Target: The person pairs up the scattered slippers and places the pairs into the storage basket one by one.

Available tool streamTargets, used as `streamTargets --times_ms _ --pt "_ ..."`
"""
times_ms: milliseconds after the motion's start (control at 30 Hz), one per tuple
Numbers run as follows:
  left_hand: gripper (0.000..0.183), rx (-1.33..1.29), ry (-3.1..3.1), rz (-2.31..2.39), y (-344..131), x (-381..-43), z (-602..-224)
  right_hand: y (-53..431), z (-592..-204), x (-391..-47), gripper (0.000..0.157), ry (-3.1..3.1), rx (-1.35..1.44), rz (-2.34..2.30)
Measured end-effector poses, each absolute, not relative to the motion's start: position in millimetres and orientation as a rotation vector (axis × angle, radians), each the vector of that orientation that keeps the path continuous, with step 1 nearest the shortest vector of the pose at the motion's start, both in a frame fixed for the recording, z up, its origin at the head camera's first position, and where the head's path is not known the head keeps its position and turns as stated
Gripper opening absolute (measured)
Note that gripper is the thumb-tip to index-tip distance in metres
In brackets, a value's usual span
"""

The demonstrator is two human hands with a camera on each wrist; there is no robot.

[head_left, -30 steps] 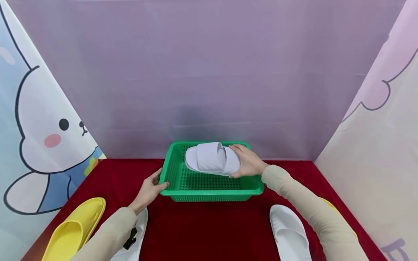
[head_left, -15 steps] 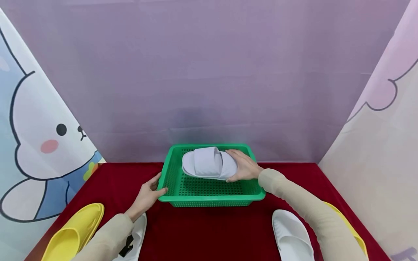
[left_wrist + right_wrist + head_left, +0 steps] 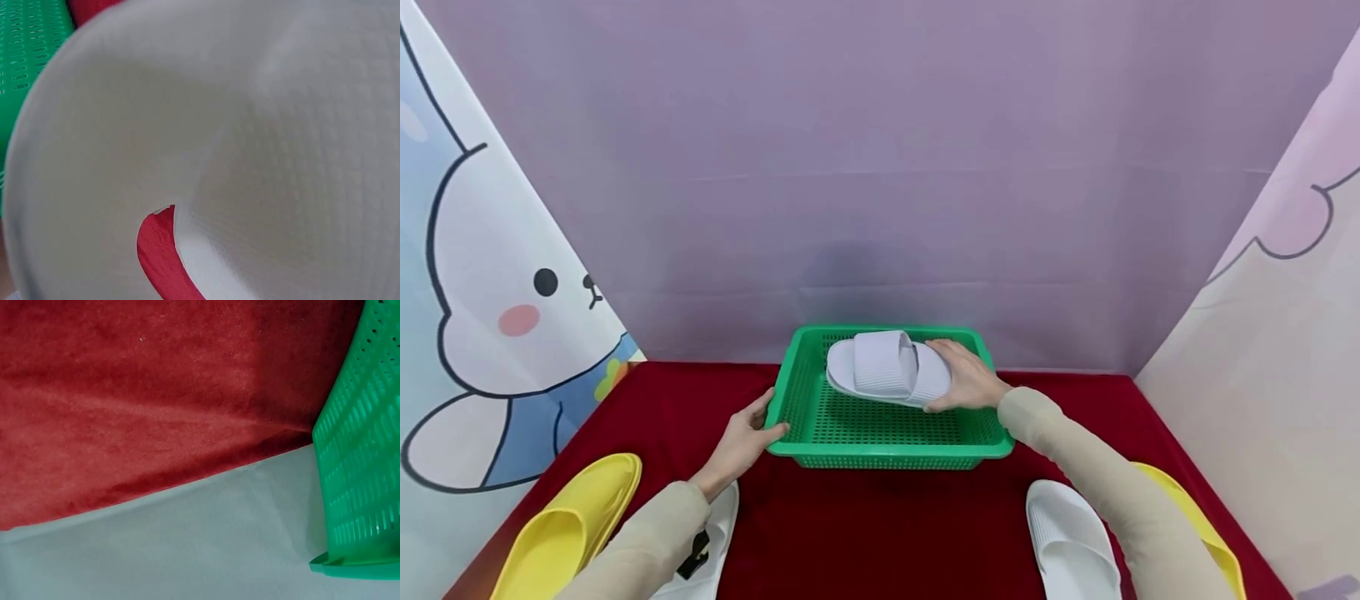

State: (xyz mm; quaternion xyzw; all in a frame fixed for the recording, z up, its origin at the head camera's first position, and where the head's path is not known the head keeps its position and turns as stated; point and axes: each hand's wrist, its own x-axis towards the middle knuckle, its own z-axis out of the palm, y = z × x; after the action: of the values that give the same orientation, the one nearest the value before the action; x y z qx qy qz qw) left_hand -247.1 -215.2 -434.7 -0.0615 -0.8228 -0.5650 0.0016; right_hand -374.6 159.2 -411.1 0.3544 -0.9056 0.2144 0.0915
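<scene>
A green plastic basket (image 3: 880, 451) with perforated walls stands at the back of the red-covered table. My left hand (image 3: 741, 442) grips its left rim, thumb on top at the front corner. Over the basket, toward its back, is a white slide slipper (image 3: 880, 364) lying sideways. My right hand (image 3: 966, 375) holds its right end, fingers behind and thumb in front. In the right wrist view the basket's side wall (image 3: 359, 469) shows, but neither hand nor slipper. A close white slipper (image 3: 294, 150) fills most of the left wrist view.
Another white slipper (image 3: 717, 533) lies partly under my left forearm, and a further one (image 3: 1072, 533) at the front right. Yellow slippers lie at the far left (image 3: 576, 517) and far right (image 3: 1206, 525), the right one partly behind my sleeve. A lilac curtain (image 3: 880, 167) hangs behind the basket.
The slipper sits slightly lower against the basket's rim, and the basket's right end shows a little farther right. Both hands keep their holds; the head view has shifted slightly.
</scene>
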Motion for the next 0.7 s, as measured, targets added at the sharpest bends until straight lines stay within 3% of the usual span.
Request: streamTargets --times_ms 200,500,700 --pt "0.074 -0.181 -2.584 -1.78 -217.1 -245.4 -436.2 156.4 -410.1 -378.0 0.107 -2.72 1.032 0.66" --pt "0.072 -0.171 -2.584 -1.775 -217.4 -241.4 -432.0 156.7 -402.5 -375.3 0.087 -2.765 0.787 0.939" --pt "0.072 -0.186 -2.581 -1.769 -216.2 -243.6 -428.2 159.4 -403.6 -381.3 0.09 -2.753 0.744 0.933"
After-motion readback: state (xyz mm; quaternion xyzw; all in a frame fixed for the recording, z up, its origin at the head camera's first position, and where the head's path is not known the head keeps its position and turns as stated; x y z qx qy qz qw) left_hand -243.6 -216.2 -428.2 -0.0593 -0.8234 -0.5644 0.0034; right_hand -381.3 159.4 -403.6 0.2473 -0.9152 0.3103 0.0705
